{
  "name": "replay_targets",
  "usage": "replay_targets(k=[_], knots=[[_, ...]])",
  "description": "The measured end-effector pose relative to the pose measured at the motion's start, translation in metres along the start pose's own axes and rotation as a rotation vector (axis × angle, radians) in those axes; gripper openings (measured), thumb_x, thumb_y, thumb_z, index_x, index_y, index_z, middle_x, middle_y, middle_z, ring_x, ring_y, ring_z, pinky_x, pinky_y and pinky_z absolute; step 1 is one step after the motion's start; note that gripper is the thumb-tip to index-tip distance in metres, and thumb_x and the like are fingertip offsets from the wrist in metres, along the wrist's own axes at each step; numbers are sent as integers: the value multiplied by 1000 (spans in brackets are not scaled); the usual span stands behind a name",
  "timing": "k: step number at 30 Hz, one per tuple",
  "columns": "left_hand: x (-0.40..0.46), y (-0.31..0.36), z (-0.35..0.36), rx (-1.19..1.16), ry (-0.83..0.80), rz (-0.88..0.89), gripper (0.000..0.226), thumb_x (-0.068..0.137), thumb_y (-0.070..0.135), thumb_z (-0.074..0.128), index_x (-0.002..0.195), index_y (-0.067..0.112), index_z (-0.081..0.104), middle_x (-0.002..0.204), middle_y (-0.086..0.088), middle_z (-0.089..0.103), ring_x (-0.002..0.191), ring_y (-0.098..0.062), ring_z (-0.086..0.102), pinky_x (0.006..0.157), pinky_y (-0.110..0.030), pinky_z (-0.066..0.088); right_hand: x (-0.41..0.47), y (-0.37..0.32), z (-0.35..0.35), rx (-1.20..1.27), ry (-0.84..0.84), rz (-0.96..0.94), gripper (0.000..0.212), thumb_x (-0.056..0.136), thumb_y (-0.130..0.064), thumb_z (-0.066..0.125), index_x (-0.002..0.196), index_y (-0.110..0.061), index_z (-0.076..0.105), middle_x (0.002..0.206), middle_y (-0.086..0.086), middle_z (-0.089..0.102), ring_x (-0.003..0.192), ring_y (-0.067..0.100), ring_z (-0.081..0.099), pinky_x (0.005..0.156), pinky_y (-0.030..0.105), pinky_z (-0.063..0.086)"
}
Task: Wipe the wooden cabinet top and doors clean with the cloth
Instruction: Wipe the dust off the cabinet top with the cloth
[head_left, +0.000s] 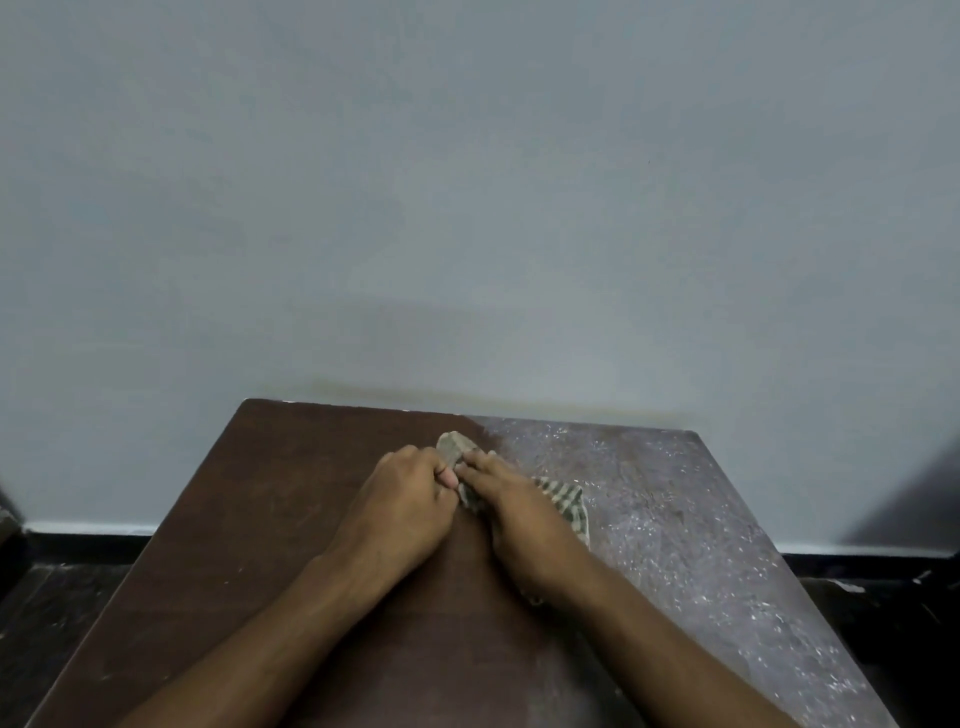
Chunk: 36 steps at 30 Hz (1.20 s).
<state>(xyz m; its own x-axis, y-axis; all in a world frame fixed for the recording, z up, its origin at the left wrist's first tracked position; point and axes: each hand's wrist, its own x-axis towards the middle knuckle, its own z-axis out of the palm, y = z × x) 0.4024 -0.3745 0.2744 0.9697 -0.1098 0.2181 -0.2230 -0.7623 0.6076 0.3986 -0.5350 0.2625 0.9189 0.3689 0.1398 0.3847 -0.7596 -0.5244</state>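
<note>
Surface: dark brown wooden cabinet top (260, 545), flat, rectangular, seen from above and set against the wall. The portion left of and beneath the hands is shown as plain dark wood with few specks. The portion right of the hands is covered by a pale grey dusty film (675, 519), flecked with white; its edge runs from the back edge of the top down past the right hand.

Room: pale grey-blue painted wall (467, 182), filling the upper view beyond the hands. A faint yellowish stain is seen on it just above the back edge of the top. A black skirting band (88, 543) is seen low on the wall, left and right of the cabinet. Dark floor (47, 623) is seen to the left of the left forearm, with pale marks on it.

Left hand (405, 499): fingers curled, one end of the cloth gripped near the back of the top.

Cloth: small grey-and-cream striped cloth (563, 499), bunched, lying on the cabinet top between and under both hands; a rounded end projects beyond the fingertips, a striped part shows to the right of the right hand.

Right hand (519, 514): fingers extended and pressed flat on the cloth, touching the left hand.

Containers: none are seen.
</note>
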Motion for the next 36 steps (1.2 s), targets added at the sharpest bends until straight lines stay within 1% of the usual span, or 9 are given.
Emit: replay_targets(k=[1,3,8,11,16,21,25,31,36], knots=[[4,1,2,-4,-1,9,14,87,21,54,80,33,56,88,14,52,88,-6,49,76,-25,45,-6,-3,0,23,-20,-50,59,91,-40,35,148,-26,44,158,-7,36,147,12,27,122,28,19],[12,2,5,-22,12,31,14,87,20,53,82,33,55,89,16,51,89,-5,49,75,-23,44,-16,0,-5,52,-54,-115,59,89,-39,32,148,-32,43,157,-14,36,145,9,29,121,28,24],[29,-4,11,-10,-9,27,13,86,21,56,90,33,58,89,15,51,89,-7,51,76,-25,46,28,36,-10,-63,28,19,59,91,3,49,146,-20,48,158,-3,35,147,16,30,123,31,21],[39,-5,15,-57,-29,-25,16,83,18,61,90,32,60,89,14,51,91,-9,53,77,-24,46,56,28,-3,-9,44,23,51,91,-5,49,141,-16,53,155,5,41,144,20,35,121,30,25],[53,-4,17,-29,8,16,11,80,22,64,81,33,61,87,14,52,93,-12,54,83,-31,51,48,33,-14,12,-25,-97,46,92,-16,47,137,-19,58,150,-2,48,138,9,41,115,15,26],[63,-8,15,24,39,10,15,86,28,62,101,28,65,99,9,56,101,-11,54,89,-34,52,74,44,-16,-61,55,28,54,87,0,49,139,-11,55,151,6,46,141,19,40,120,32,28],[66,-10,14,39,53,27,8,86,27,59,92,25,64,95,6,57,96,-14,55,83,-35,52,68,31,-7,-40,7,-78,51,90,0,51,138,-15,56,147,4,50,136,15,43,111,7,21],[63,-15,10,48,43,33,13,89,26,59,100,28,65,99,9,56,101,-9,52,87,-32,51,70,55,-21,-115,97,76,59,87,6,46,143,-14,50,154,3,43,143,17,37,117,17,18],[62,-7,14,55,58,41,10,90,26,57,97,22,63,96,6,56,99,-14,53,84,-33,50,64,30,0,-43,39,-61,57,86,-7,45,142,-16,52,150,4,47,140,16,39,119,24,25]])
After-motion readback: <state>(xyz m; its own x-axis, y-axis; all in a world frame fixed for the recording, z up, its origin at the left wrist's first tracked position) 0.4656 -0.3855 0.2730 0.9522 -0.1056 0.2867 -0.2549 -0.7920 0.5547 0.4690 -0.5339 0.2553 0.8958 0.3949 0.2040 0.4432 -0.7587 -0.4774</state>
